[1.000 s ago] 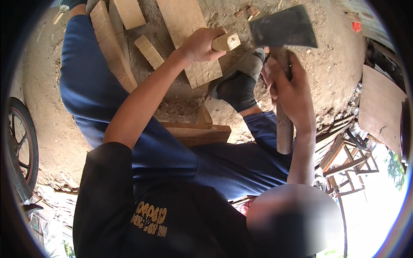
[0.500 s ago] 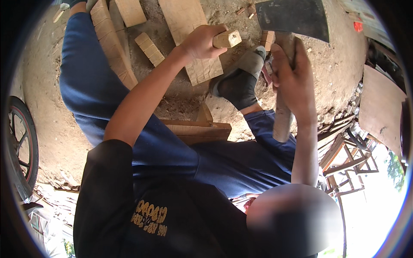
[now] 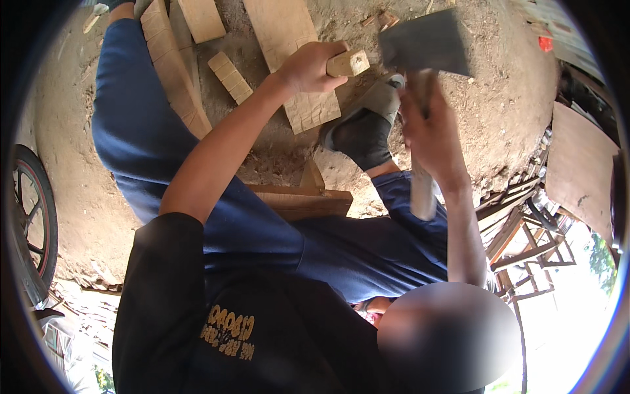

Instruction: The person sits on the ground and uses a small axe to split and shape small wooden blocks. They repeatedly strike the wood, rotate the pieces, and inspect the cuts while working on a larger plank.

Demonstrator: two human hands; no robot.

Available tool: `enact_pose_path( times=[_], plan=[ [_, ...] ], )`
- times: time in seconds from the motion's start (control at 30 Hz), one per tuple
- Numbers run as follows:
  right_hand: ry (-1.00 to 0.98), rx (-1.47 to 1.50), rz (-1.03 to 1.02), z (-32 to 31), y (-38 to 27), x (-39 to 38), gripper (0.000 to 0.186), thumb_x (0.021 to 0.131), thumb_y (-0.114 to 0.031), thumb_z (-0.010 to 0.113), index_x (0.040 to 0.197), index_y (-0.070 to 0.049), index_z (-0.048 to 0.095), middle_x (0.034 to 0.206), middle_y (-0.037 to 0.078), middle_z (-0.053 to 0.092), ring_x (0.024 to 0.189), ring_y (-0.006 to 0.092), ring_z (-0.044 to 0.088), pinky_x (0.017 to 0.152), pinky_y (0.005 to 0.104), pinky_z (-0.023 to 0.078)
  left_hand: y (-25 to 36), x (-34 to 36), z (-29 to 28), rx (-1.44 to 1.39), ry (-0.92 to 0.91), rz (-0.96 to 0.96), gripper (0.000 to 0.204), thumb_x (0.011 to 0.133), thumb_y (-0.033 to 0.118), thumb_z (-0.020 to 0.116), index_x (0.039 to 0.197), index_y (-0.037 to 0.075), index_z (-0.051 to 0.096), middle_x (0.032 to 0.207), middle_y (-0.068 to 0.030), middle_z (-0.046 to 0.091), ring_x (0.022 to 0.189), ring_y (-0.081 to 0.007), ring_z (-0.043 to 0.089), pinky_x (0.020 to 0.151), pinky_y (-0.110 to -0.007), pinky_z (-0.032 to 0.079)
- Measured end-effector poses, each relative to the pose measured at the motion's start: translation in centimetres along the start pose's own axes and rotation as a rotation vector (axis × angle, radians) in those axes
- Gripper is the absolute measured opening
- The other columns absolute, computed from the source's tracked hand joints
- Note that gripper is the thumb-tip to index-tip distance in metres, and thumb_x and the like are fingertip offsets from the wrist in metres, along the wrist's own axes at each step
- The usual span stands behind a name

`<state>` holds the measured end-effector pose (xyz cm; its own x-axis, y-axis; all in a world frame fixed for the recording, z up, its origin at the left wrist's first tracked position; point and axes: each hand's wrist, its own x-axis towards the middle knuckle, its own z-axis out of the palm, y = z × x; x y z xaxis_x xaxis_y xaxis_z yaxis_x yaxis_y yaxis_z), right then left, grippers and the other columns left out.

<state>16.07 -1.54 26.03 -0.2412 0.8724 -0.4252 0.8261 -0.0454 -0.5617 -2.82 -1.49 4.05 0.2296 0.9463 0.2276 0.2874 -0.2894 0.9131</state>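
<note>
My left hand point(image 3: 311, 67) is closed around a squared piece of wood point(image 3: 350, 63), whose pale cut end points right and up. Under that hand lies a wide wooden plank point(image 3: 282, 26); whether the held piece rests on it I cannot tell. My right hand point(image 3: 433, 128) grips a hatchet by its thick wooden handle point(image 3: 422, 190). The hatchet's broad dark blade point(image 3: 425, 43), a little blurred, is up just right of the held wood and apart from it.
A notched beam point(image 3: 172, 72), a short notched block point(image 3: 230, 77) and another board point(image 3: 201, 18) lie on the dirt floor to the left. My shod foot point(image 3: 367, 125) is close below the blade. Another timber point(image 3: 302, 202) lies between my legs. A wheel point(image 3: 34, 217) stands far left.
My right hand has swung the hatchet left and slightly down, bringing its blade nearer the held wood. My left hand has stayed nearly still.
</note>
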Motion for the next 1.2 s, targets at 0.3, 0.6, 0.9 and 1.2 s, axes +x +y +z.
enact_pose_path(
  times=[0.3,0.6,0.9,1.2],
  plan=[
    [-0.029,0.156,0.195,-2.8,-3.0,-0.6,0.029,0.100,-0.023,0.063,0.116,0.001,0.058,0.069,0.002,0.056,0.053,0.0062,0.048,0.044,0.0251,0.040,-0.5,-0.3,0.3,0.041,0.044,0.034,0.032,0.076,0.025,0.079,0.100,0.010,0.064,0.083,-0.0125,0.071,0.078,-0.0341,0.071,0.068,-0.043,0.055],
    [0.094,-0.089,-0.215,3.3,2.7,-0.6,0.029,0.099,-0.020,0.062,0.117,0.001,0.053,0.075,0.024,0.060,0.070,0.0439,0.061,0.071,0.0489,0.051,-0.2,0.2,0.6,-0.023,0.125,0.077,0.034,0.075,0.023,0.080,0.101,0.009,0.063,0.081,-0.0125,0.070,0.077,-0.0351,0.071,0.068,-0.043,0.056],
    [0.360,0.696,-0.141,4.2,-1.6,-1.4,0.020,0.106,-0.022,0.054,0.105,-0.003,0.050,0.069,0.002,0.053,0.050,0.0080,0.051,0.043,0.0241,0.043,-0.4,-0.5,0.1,-0.053,0.091,-0.021,0.034,0.075,0.023,0.079,0.101,0.007,0.064,0.083,-0.0143,0.071,0.077,-0.0357,0.071,0.068,-0.044,0.055],
    [0.123,0.282,0.075,4.9,0.8,-0.6,0.021,0.106,-0.023,0.056,0.098,-0.004,0.053,0.070,0.002,0.056,0.050,0.0077,0.052,0.042,0.0241,0.042,-0.1,-0.4,-0.2,-0.073,0.115,-0.044,0.032,0.077,0.018,0.077,0.104,0.005,0.065,0.083,-0.0135,0.071,0.077,-0.0311,0.071,0.070,-0.039,0.055]
  ],
)
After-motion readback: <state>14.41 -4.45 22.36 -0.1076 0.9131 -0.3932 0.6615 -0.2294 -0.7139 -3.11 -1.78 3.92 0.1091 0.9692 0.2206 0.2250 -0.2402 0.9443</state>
